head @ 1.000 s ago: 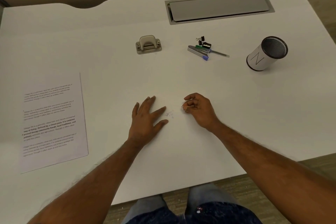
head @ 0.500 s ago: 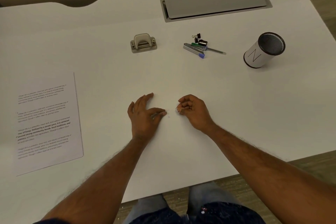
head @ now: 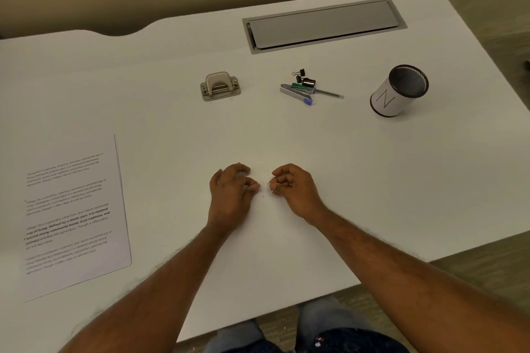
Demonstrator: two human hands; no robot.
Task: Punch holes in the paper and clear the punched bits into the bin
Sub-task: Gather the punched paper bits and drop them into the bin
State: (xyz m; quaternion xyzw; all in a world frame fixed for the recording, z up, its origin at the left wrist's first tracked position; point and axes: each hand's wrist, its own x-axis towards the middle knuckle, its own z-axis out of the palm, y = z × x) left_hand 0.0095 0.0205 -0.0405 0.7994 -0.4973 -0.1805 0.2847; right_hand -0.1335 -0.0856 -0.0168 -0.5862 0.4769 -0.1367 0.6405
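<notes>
My left hand (head: 232, 195) rests on the white desk (head: 372, 180) near the front middle, fingers curled in, thumb and fingertips pressed together. A few centimetres to its right, my right hand (head: 295, 189) is curled with small white punched bits (head: 270, 187) pinched at its fingertips. A few faint bits lie on the desk between the two hands. The printed paper sheet (head: 74, 209) lies flat at the left. The grey hole punch (head: 219, 86) stands further back, untouched. The bin, a white cylinder with a dark mesh inside (head: 397, 92), stands at the back right.
A small pile of stationery (head: 304, 89) with binder clips, a stapler and a pen lies between the punch and the bin. A grey cable hatch (head: 324, 24) is set into the desk's rear. The desk's front edge runs just below my forearms.
My left hand went from flat with spread fingers to curled, sliding right toward the right hand. The gap between the hands has narrowed. The right hand stayed curled.
</notes>
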